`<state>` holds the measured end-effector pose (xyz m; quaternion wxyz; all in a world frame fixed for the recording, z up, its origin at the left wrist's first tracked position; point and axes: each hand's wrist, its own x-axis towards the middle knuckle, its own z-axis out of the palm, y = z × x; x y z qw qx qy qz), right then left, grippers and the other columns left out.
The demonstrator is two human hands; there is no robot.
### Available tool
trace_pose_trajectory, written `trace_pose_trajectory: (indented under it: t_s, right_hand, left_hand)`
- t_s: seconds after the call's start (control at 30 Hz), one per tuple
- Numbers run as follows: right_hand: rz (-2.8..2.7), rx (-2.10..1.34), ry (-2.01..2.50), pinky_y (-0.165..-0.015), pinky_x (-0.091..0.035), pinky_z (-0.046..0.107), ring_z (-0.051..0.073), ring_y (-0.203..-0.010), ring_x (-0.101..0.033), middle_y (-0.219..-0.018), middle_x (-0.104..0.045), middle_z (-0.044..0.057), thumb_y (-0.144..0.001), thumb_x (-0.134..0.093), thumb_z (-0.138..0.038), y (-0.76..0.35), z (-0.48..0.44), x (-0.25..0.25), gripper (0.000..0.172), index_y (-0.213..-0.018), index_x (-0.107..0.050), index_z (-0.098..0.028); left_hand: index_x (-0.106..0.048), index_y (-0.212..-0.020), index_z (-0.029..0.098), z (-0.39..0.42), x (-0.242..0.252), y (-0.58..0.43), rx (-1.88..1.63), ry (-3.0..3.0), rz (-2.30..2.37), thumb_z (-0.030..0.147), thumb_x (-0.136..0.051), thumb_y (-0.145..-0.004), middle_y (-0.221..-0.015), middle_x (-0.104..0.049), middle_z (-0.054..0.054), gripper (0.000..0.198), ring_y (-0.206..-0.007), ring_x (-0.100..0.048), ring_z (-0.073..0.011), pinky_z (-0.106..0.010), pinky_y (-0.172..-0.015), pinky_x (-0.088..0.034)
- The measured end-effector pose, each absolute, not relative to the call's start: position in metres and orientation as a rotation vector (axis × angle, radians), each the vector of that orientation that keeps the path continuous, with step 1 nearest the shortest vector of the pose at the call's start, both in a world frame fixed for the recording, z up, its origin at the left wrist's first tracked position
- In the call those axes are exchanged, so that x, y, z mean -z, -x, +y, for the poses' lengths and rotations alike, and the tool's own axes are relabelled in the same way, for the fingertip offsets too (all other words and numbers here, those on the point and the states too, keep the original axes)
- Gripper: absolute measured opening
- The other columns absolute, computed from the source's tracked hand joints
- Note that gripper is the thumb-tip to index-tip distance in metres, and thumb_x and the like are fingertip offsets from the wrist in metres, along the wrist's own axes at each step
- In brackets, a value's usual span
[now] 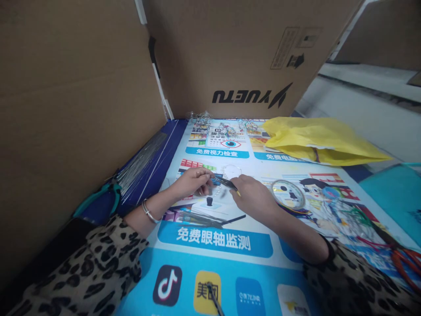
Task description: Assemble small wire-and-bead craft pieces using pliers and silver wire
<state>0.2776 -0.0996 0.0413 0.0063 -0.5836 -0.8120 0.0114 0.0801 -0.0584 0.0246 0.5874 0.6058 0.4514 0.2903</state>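
My right hand [251, 195] is wrapped around the handles of small dark pliers [225, 181] with a bit of yellow at the grip. Their tips reach left to the fingers of my left hand [199, 181]. A thin beaded wire [233, 166] with pearl-like beads curves in a loop behind and below the pliers, and my left thumb and forefinger pinch it by the plier tips. The exact pinch point is too small to make out. Below my hands lies a bundle of thin grey wires [200, 218] on the printed sheet.
Cardboard walls [230, 52] stand behind and left. At left lie long wires [140, 164] and teal-handled pliers [115, 197]. To the right are a clear round spool [288, 194], a yellow bag [315, 138], tangled coloured wires [355, 219] and orange handles [406, 263]. Wire pieces [200, 117] lie behind.
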Motion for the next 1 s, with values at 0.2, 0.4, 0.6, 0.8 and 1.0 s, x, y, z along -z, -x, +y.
trace_pose_trajectory:
  t_s: [0.2, 0.4, 0.6, 0.8, 1.0]
  right_hand:
    - [-2.552, -0.062, 1.857, -0.065, -0.036, 0.027, 0.019, -0.087, -0.056, -0.094, -0.061, 0.007, -0.087, -0.043, -0.030, -0.277, -0.098, -0.042, 0.021, -0.099, -0.055, -0.018]
    - [-2.567, -0.059, 1.857, -0.059, -0.034, 0.027, 0.020, -0.080, -0.061, -0.091, -0.066, 0.005, -0.088, -0.040, -0.031, -0.276, -0.097, -0.044, 0.022, -0.098, -0.056, -0.021]
    - [-2.552, -0.061, 1.916, -0.059, -0.035, 0.027, 0.020, -0.082, -0.062, -0.095, -0.067, 0.005, -0.088, -0.039, -0.033, -0.275, -0.099, -0.051, 0.024, -0.102, -0.056, -0.023]
    - [-2.514, -0.017, 1.867, -0.059, -0.034, 0.026, 0.020, -0.082, -0.062, -0.094, -0.067, 0.003, -0.088, -0.039, -0.033, -0.272, -0.105, -0.055, 0.024, -0.100, -0.057, -0.024]
    - [-2.467, 0.020, 1.824, -0.063, -0.036, 0.026, 0.019, -0.085, -0.060, -0.098, -0.066, 0.005, -0.087, -0.041, -0.033, -0.266, -0.109, -0.055, 0.024, -0.102, -0.057, -0.023]
  left_hand:
    - [-0.056, -0.084, 0.011, -0.058, -0.028, -0.082, -0.655, -1.410, 1.049, 0.020, -0.048, -0.082, -0.063, -0.061, 0.000, 0.012, -0.044, -0.055, -0.0059, -0.015, -0.041, -0.040]
    - [-0.057, -0.086, 0.012, -0.057, -0.025, -0.080, -0.631, -1.406, 1.042, 0.020, -0.050, -0.080, -0.065, -0.061, 0.001, 0.012, -0.044, -0.055, -0.0059, -0.015, -0.040, -0.039]
    - [-0.057, -0.087, 0.012, -0.056, -0.024, -0.079, -0.612, -1.428, 1.021, 0.019, -0.048, -0.080, -0.064, -0.059, 0.001, 0.013, -0.045, -0.055, -0.0059, -0.015, -0.041, -0.040]
    - [-0.058, -0.085, 0.013, -0.056, -0.026, -0.076, -0.596, -1.430, 0.962, 0.019, -0.050, -0.077, -0.061, -0.059, 0.001, 0.013, -0.044, -0.055, -0.0067, -0.015, -0.038, -0.037]
    - [-0.062, -0.083, 0.010, -0.055, -0.027, -0.074, -0.587, -1.394, 0.876, 0.017, -0.053, -0.072, -0.051, -0.056, 0.001, 0.016, -0.039, -0.050, -0.0069, -0.016, -0.038, -0.034]
